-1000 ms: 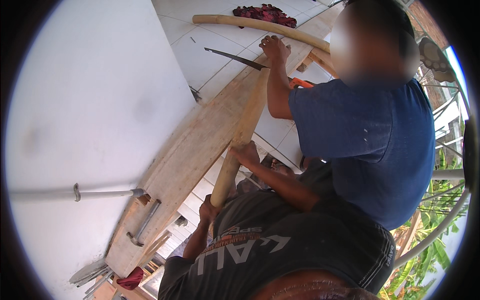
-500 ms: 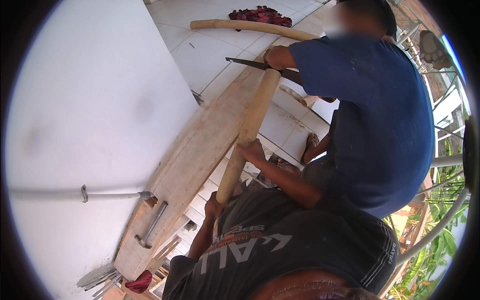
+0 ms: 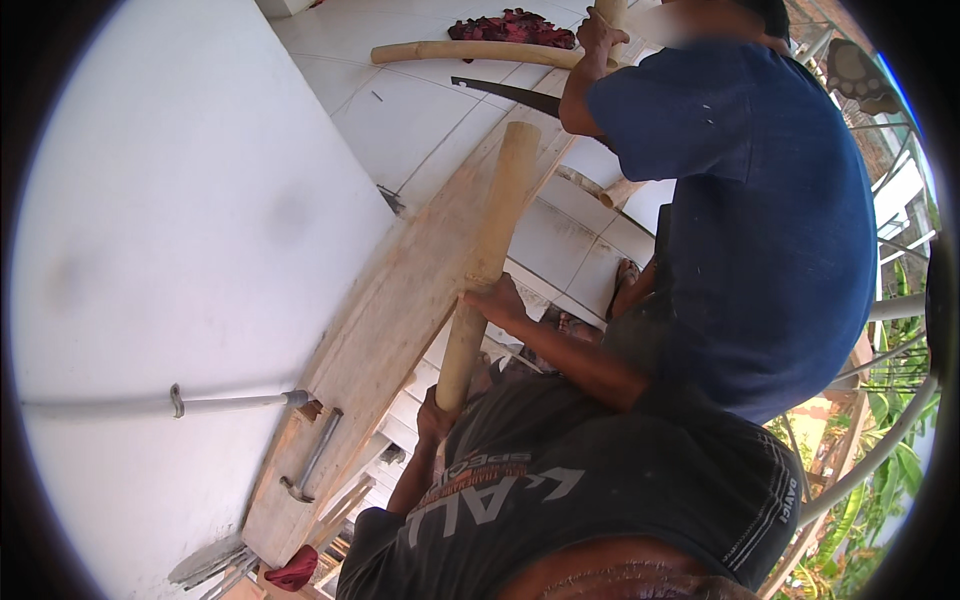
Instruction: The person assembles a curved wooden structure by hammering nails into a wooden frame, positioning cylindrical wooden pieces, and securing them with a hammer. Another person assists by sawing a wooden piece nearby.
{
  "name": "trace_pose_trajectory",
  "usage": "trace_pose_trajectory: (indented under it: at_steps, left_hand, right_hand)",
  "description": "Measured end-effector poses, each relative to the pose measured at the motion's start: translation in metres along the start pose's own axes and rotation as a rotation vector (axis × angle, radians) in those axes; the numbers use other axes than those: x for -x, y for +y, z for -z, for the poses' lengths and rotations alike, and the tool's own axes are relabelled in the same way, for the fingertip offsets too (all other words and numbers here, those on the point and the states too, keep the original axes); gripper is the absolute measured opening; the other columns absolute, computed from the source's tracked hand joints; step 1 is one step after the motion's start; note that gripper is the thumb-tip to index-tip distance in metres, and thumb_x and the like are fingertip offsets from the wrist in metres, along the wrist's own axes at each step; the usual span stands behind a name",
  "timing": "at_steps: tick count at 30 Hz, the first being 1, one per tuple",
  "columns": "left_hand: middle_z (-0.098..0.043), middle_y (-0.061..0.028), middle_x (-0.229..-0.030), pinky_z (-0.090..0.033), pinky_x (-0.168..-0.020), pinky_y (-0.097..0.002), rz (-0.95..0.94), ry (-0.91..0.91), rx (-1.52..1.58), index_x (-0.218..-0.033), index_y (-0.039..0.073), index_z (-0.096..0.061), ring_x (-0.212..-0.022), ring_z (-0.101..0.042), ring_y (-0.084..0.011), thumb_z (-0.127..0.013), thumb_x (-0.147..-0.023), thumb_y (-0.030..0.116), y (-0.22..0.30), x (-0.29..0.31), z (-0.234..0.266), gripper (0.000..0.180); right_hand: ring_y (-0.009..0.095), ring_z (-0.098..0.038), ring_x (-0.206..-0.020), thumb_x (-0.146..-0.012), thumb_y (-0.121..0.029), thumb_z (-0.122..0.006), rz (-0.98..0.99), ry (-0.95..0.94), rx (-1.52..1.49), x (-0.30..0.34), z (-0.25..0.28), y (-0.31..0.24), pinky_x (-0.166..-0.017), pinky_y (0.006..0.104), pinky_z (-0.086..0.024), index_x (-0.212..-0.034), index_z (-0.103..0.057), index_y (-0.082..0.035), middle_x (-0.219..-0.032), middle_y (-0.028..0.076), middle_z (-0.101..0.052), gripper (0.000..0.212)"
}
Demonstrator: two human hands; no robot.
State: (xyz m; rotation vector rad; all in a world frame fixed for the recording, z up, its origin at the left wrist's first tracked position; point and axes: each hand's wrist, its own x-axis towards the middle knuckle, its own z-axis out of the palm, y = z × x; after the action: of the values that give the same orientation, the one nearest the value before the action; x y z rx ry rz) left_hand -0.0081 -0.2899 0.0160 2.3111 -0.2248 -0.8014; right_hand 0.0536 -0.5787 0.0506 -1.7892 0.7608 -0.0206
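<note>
A thick bamboo pole (image 3: pixel 490 235) slants across the wooden bench, its cut end pointing away from me. My right hand (image 3: pixel 495 300) wraps round its middle, close to a node. Lower down, my left hand (image 3: pixel 432 415) grips the near end beside my dark shirt. A person in a blue shirt (image 3: pixel 770 230) bends over at the right, one hand (image 3: pixel 600 42) on a bamboo piece (image 3: pixel 612 14) at the top. A saw blade (image 3: pixel 508 92) sticks out past that person's arm, apart from my pole; its handle is hidden.
The long wooden bench (image 3: pixel 375 300) runs beside a white wall (image 3: pixel 200 220). On it lies a hammer (image 3: pixel 315 455). Past the bench, a curved bamboo length (image 3: pixel 470 52) and a dark red cloth (image 3: pixel 515 28) lie on white tiles. Another red cloth (image 3: pixel 292 570) hangs near the bench's near end.
The saw has come away from the pole's far end. The other person's hand has risen to a bamboo piece. My hands keep their grip, and the pole has shifted slightly.
</note>
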Motion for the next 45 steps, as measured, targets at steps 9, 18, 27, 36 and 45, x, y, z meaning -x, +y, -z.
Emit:
trace_pose_trajectory:
  at_steps: [9, 18, 27, 36, 45]
  left_hand:
    - [-0.069, -0.0156, -0.113, -0.055, -0.086, -0.0453, -0.019, 0.301, -0.085, -0.129, 0.010, -0.057, -0.102, -0.068, -0.0370, -0.089, -0.064, 0.037, 0.000, 0.056, 0.024, 0.078]
    - [-0.062, -0.0155, -0.123, -0.041, -0.104, -0.0483, -0.360, 0.681, -0.356, -0.132, 0.008, -0.059, -0.116, -0.059, -0.0343, -0.087, -0.067, 0.014, 0.077, 0.173, 0.039, 0.071]
    - [-0.043, -0.0192, -0.150, -0.039, -0.112, -0.0498, 0.027, 0.467, 1.188, -0.153, 0.000, -0.029, -0.139, -0.044, -0.0365, -0.082, -0.075, 0.060, 0.064, 0.207, -0.046, 0.112]
    - [-0.047, -0.0108, -0.146, -0.036, -0.113, -0.0529, -0.395, 0.701, 1.299, -0.148, 0.008, -0.039, -0.136, -0.046, -0.0303, -0.073, -0.089, 0.040, 0.060, 0.195, -0.025, 0.076]
    - [-0.060, -0.0131, -0.125, -0.052, -0.095, -0.0423, -0.143, 0.732, 0.547, -0.131, 0.001, -0.053, -0.113, -0.060, -0.0287, -0.090, -0.075, 0.016, 0.032, 0.109, -0.053, 0.069]
  right_hand:
    - [0.022, -0.063, -0.104, -0.082, -0.025, -0.080, 0.141, -0.298, -0.481, 0.045, -0.006, -0.037, -0.090, 0.0376, -0.052, -0.128, -0.053, 0.000, -0.113, 0.011, -0.064, 0.059]
    - [0.027, -0.057, -0.114, -0.087, -0.054, -0.070, -0.328, -0.387, -0.920, 0.089, 0.015, 0.018, -0.095, 0.0472, -0.050, -0.135, -0.050, -0.012, -0.127, 0.009, -0.055, 0.067]
    - [0.028, -0.055, -0.116, -0.088, -0.055, -0.067, -0.553, -0.292, -1.047, 0.117, 0.026, 0.092, -0.092, 0.0483, -0.049, -0.136, -0.049, -0.016, -0.127, 0.010, -0.055, 0.064]
    - [0.029, -0.061, -0.108, -0.091, -0.056, -0.066, -0.722, -0.722, -1.075, 0.127, 0.016, 0.123, -0.091, 0.0476, -0.054, -0.129, -0.051, -0.007, -0.118, 0.014, -0.058, 0.064]
    - [0.019, -0.069, -0.084, -0.098, -0.047, -0.062, -0.691, -0.667, -0.508, 0.118, 0.074, 0.152, -0.072, 0.0392, -0.057, -0.112, -0.065, -0.008, -0.092, 0.003, -0.068, 0.042]
